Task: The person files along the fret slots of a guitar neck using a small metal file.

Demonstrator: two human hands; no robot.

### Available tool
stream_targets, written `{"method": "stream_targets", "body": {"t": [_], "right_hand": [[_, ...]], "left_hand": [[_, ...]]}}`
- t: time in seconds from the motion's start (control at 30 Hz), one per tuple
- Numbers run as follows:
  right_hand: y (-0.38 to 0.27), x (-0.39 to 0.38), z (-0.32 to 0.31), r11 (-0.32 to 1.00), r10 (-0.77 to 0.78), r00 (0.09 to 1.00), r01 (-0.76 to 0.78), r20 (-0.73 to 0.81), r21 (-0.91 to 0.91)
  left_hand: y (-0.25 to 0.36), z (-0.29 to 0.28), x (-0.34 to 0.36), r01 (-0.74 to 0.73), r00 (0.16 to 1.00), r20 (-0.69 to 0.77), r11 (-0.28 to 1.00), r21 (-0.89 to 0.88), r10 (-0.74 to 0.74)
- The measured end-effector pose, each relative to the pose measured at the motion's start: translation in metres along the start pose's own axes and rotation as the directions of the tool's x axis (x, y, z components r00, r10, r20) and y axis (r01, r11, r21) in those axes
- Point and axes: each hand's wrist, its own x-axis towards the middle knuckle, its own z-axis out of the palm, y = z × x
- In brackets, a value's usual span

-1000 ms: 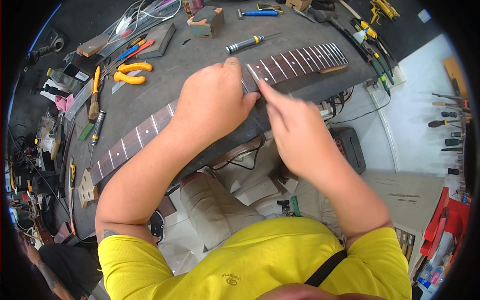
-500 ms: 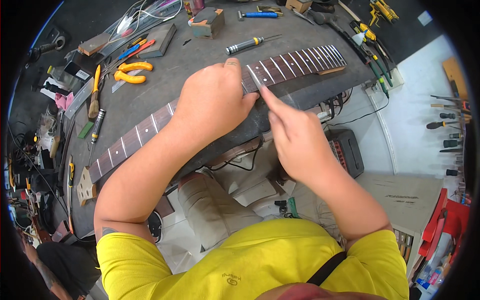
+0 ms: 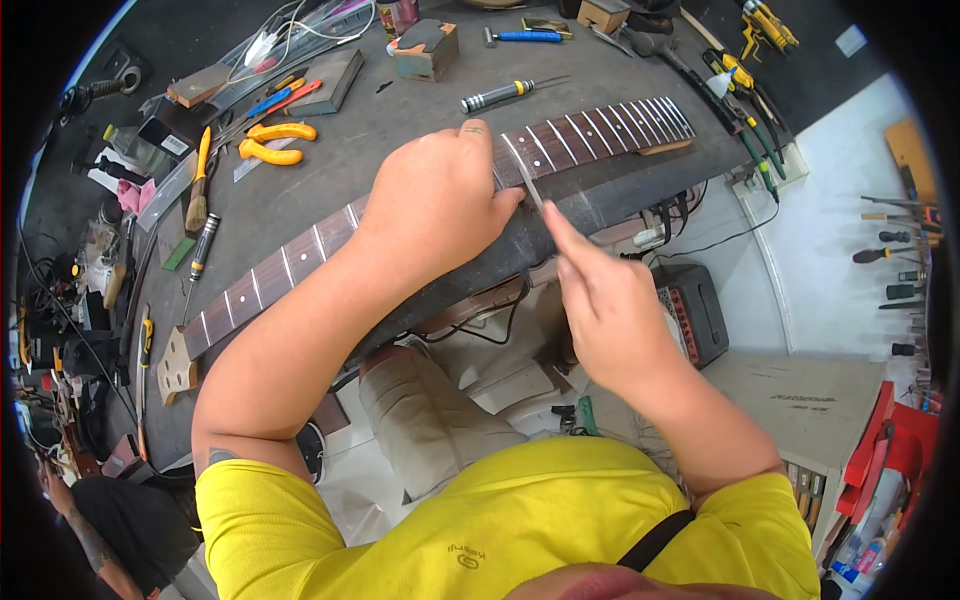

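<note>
Right, so the guitar neck (image 3: 560, 143) runs slantwise over the worktop (image 3: 345, 160), its pale headstock (image 3: 178, 368) low on the left and its closely fretted end high on the right. That long axis is the thing to watch — the slim metal tool (image 3: 532, 187) lies nearly crosswise to it, roughly in line with the frets, its tip over the neck just to the right of the left hand (image 3: 430, 190). And that hand is the nearer of the two: clamped down over the middle stretch of the neck, thumb at the near edge, the fingers curled mostly out of sight.

Now the right hand (image 3: 612, 315), lower and further right, out past the near edge of the worktop, reaching the neck only by way of the tool. It's closed in a pinch — index finger stretched along the metal (a touch of blur there, so I can't tell how tightly). The two hands are near each other but not touching. Whether the tip bears on a fret or the wood, I can't say from this angle. Beyond the neck lies a screwdriver (image 3: 500, 95), with orange-handled pliers (image 3: 275, 152) off to its left.
</note>
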Motion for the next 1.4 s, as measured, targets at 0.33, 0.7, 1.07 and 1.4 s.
{"method": "stream_targets", "body": {"t": [0.33, 0.7, 1.07, 1.4], "right_hand": [[0.001, 0.018, 0.001, 0.996, -0.06, 0.998, 0.06, 0.002, -0.071], [0.003, 0.005, 0.006, 0.993, -0.103, 0.994, 0.1, -0.047, -0.063], [-0.011, 0.015, -0.011, 0.999, -0.016, 1.0, 0.017, 0.02, -0.043], [-0.015, 0.017, -0.012, 0.997, 0.055, 0.995, -0.051, 0.078, -0.056]], "left_hand": [[-0.007, 0.005, 0.001, -0.016, 0.999, -0.038, 1.0, -0.025, 0.015], [-0.005, 0.003, -0.005, -0.041, 0.999, -0.031, 0.998, -0.053, 0.039], [-0.005, 0.002, -0.002, -0.057, 0.998, -0.028, 0.997, -0.059, 0.056], [-0.007, 0.002, -0.001, -0.043, 0.999, -0.031, 0.998, -0.045, 0.042]]}}
